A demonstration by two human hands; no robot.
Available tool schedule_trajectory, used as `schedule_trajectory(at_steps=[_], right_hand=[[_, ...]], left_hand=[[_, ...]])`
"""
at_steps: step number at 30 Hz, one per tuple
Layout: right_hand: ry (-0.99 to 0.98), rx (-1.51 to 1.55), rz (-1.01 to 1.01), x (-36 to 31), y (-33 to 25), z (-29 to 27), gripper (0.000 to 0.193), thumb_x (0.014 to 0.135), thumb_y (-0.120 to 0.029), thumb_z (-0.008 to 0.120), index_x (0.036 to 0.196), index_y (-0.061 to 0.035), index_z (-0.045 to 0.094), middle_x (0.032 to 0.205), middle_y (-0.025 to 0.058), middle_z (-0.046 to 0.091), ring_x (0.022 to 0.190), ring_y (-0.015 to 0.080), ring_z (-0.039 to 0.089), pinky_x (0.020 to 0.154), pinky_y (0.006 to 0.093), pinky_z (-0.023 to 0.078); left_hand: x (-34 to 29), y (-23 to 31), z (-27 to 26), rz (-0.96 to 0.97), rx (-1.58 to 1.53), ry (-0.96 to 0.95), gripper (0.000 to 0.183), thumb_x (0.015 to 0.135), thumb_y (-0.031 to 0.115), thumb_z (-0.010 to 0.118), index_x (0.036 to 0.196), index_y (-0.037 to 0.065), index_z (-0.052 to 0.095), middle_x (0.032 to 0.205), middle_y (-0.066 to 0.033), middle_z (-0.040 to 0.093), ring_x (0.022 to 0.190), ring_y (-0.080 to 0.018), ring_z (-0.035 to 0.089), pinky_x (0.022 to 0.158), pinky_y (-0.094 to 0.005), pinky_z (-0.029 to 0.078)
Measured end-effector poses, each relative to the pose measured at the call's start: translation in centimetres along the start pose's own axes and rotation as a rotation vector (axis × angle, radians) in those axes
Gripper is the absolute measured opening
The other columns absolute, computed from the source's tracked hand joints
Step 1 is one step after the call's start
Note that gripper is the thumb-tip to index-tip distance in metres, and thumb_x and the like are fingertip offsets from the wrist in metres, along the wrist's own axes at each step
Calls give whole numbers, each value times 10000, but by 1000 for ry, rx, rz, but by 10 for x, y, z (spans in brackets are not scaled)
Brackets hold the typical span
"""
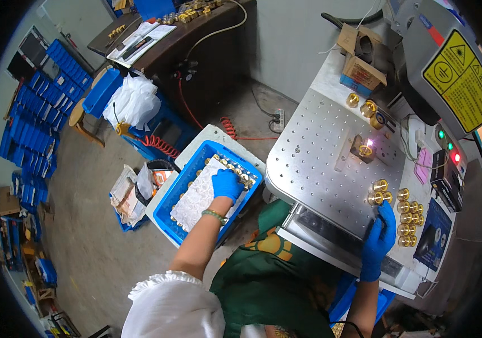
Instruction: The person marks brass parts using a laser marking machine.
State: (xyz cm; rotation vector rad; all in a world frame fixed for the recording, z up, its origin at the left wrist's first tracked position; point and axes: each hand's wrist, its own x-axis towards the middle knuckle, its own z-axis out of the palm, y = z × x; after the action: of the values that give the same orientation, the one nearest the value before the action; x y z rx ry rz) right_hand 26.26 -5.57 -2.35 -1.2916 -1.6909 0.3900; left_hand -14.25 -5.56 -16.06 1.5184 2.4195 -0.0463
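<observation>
My left hand (227,185), in a blue glove, reaches into a blue plastic bin (175,188). Its fingers are curled at the edge of a white, ring-marked sheet (200,197), beside several brass fittings (245,178); what they hold is hidden. On the perforated metal plate (320,152), my blue-gloved right hand (380,239) has its fingertips closed at a brass fitting (387,197). Two more brass fittings touch or stand close to that one. Farther back, another brass fitting (366,150) sits in a metal block fixture, with a bright violet-white glow on it.
A machine head (443,62) with a yellow warning label overhangs the plate. Brass fittings (407,219) stand in rows at the right, beside a dark blue booklet (433,234). An open carton (362,62) stands at the back. A red coiled hose (162,146) hangs left of the bin.
</observation>
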Motion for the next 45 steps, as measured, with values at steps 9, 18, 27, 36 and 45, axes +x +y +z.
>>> schedule_trajectory(at_steps=[9, 18, 27, 36, 45], right_hand=[[-11, 21, 0, -1, 5, 0, 279, 883, 78, 462, 1135, 47, 579, 1249, 201, 573, 1176, 288, 544, 1030, 387, 384], [-15, 32, 48, 0, 1, 1, 245, 875, 60, 485, 1090, 45, 600, 1234, 208, 579, 1172, 292, 548, 1021, 380, 394], [-67, -284, -162, 36, -16, -15, 336, 781, -23, 654, 1114, -50, 617, 1276, 194, 546, 1179, 364, 509, 1005, 443, 388], [-276, -334, -367, 66, -14, -7, 223, 777, -95, 694, 983, -72, 613, 1320, 135, 516, 1236, 372, 451, 1025, 461, 357], [-309, 165, -225, 92, -45, -12, 311, 803, -91, 686, 1106, -54, 627, 1130, 149, 630, 1065, 316, 590, 935, 387, 450]], left_hand=[[13, 30, 13, -90, 1, -6, 285, 820, 286, 626, 1043, 126, 704, 1083, -91, 663, 1018, -255, 585, 852, -433, 412], [22, 33, 19, -151, -31, -14, 310, 835, 300, 630, 1069, 105, 684, 1102, -114, 658, 1023, -275, 609, 869, -474, 447], [18, 6, 4, 12, -97, -135, 354, 805, 424, 645, 951, 111, 722, 997, -170, 683, 897, -330, 664, 794, -443, 527], [-67, 104, -173, 701, -1038, 306, 157, 849, 82, 644, 999, 55, 680, 999, -76, 654, 880, -177, 600, 782, -284, 473], [-96, 231, -171, 537, -1640, -738, 416, 966, 200, 546, 1330, 8, 487, 1144, -70, 608, 1011, -127, 581, 881, -273, 486]])
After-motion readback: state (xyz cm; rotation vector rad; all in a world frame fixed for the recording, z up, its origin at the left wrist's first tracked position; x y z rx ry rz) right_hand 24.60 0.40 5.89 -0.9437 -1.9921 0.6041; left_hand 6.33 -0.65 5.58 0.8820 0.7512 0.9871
